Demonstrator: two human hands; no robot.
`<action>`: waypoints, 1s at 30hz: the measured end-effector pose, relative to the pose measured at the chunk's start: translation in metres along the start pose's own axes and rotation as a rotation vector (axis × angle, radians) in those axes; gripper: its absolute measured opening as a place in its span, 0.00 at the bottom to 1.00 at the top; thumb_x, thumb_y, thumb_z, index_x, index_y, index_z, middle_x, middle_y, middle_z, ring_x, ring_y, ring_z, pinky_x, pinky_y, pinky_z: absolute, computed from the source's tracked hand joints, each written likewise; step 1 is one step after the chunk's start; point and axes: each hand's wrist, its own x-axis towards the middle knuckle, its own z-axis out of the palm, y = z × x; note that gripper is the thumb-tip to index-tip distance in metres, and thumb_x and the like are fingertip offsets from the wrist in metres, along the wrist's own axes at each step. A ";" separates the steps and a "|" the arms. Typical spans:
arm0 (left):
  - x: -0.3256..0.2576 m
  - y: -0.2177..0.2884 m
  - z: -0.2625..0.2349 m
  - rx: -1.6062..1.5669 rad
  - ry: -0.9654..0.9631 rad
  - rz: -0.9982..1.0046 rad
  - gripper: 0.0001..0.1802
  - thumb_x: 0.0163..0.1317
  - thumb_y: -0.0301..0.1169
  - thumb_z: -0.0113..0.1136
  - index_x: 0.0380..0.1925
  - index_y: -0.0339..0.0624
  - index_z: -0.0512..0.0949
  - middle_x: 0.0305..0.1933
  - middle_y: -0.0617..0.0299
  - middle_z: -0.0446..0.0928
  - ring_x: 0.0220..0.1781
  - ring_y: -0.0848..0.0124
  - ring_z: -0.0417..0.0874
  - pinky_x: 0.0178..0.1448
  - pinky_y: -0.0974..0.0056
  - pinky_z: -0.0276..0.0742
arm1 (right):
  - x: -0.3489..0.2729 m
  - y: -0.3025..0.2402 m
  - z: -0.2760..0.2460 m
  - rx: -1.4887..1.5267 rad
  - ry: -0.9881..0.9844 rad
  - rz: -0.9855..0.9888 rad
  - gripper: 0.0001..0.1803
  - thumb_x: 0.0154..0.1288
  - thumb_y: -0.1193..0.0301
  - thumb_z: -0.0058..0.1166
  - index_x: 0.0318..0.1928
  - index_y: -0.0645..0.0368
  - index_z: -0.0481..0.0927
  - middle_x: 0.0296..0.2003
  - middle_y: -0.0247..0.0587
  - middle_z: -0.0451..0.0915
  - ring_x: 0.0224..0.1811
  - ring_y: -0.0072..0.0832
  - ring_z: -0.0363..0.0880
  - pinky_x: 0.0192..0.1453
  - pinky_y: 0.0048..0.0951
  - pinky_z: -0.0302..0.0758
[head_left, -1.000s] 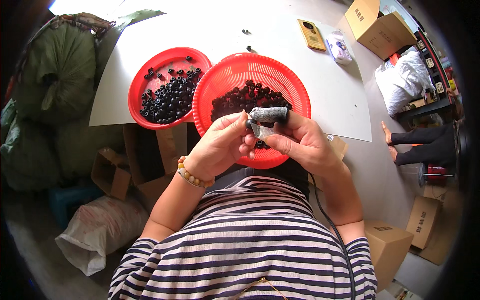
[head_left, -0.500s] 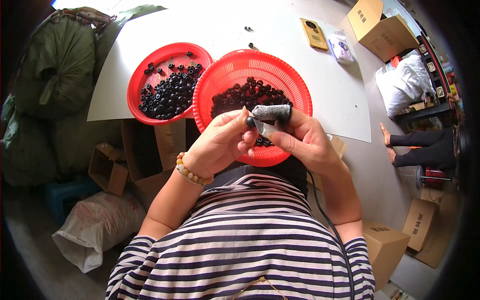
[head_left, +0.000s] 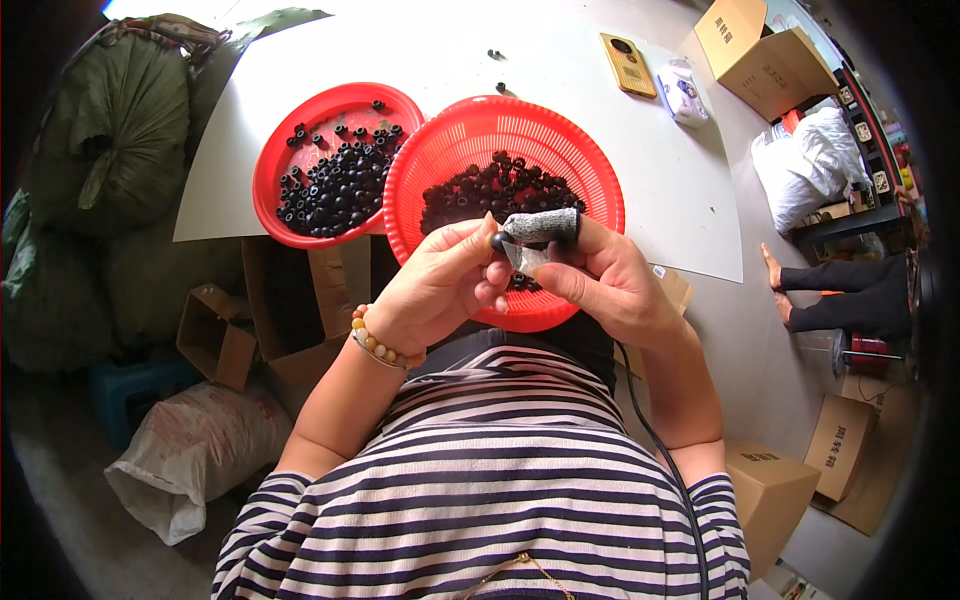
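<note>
Over the red basket point(head_left: 600, 180), the left hand point(head_left: 440, 290) pinches a small black piece point(head_left: 497, 241) just left of the right hand's point(head_left: 600, 285) grey-sleeved finger point(head_left: 540, 226), which lies crosswise.

brown printed carton point(head_left: 752, 40) far right | small white packet point(head_left: 684, 91) beside yellow phone point(head_left: 628, 65)

Two red baskets point(head_left: 500, 130) point(head_left: 300, 130) sit just past the fingers point(head_left: 470, 250). Two hands. Too many small black pieces point(head_left: 340, 185) to count.
</note>
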 end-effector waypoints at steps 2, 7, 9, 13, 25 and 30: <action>0.000 0.000 0.000 0.003 0.000 -0.007 0.14 0.63 0.39 0.43 0.31 0.40 0.71 0.21 0.69 0.69 0.19 0.83 0.67 0.30 0.73 0.75 | 0.001 -0.001 -0.002 0.007 -0.043 0.011 0.15 0.63 0.76 0.41 0.49 0.68 0.65 0.39 0.42 0.74 0.42 0.24 0.73 0.50 0.24 0.69; 0.000 0.002 0.002 -0.006 -0.018 -0.011 0.13 0.63 0.39 0.44 0.31 0.40 0.71 0.20 0.70 0.68 0.20 0.83 0.67 0.30 0.73 0.75 | 0.002 -0.001 -0.001 -0.011 0.038 0.049 0.14 0.63 0.75 0.41 0.49 0.67 0.66 0.39 0.39 0.74 0.41 0.22 0.73 0.49 0.24 0.69; 0.002 0.003 0.002 0.006 -0.032 -0.013 0.13 0.62 0.39 0.44 0.31 0.40 0.71 0.20 0.70 0.68 0.20 0.83 0.67 0.30 0.73 0.75 | 0.003 0.001 -0.001 -0.020 0.110 0.078 0.15 0.63 0.74 0.42 0.49 0.67 0.66 0.39 0.39 0.74 0.41 0.21 0.73 0.48 0.23 0.69; 0.004 0.001 0.002 0.048 -0.001 -0.005 0.13 0.63 0.38 0.42 0.32 0.39 0.69 0.20 0.68 0.65 0.17 0.82 0.64 0.26 0.74 0.75 | 0.011 0.003 0.002 0.095 0.201 0.018 0.16 0.62 0.72 0.45 0.50 0.64 0.65 0.38 0.36 0.74 0.40 0.18 0.72 0.44 0.18 0.69; -0.011 0.042 -0.025 0.251 0.280 0.412 0.15 0.62 0.37 0.45 0.33 0.35 0.72 0.23 0.66 0.70 0.18 0.79 0.71 0.28 0.72 0.76 | 0.014 0.013 -0.002 0.037 0.413 0.094 0.15 0.59 0.74 0.49 0.47 0.63 0.68 0.37 0.31 0.73 0.39 0.13 0.69 0.45 0.16 0.67; -0.028 0.074 -0.067 0.820 0.871 0.811 0.08 0.58 0.31 0.53 0.28 0.38 0.75 0.21 0.69 0.70 0.17 0.85 0.66 0.19 0.80 0.58 | 0.008 0.017 -0.006 0.032 0.421 0.142 0.16 0.59 0.72 0.51 0.46 0.63 0.68 0.37 0.29 0.72 0.39 0.12 0.68 0.45 0.15 0.65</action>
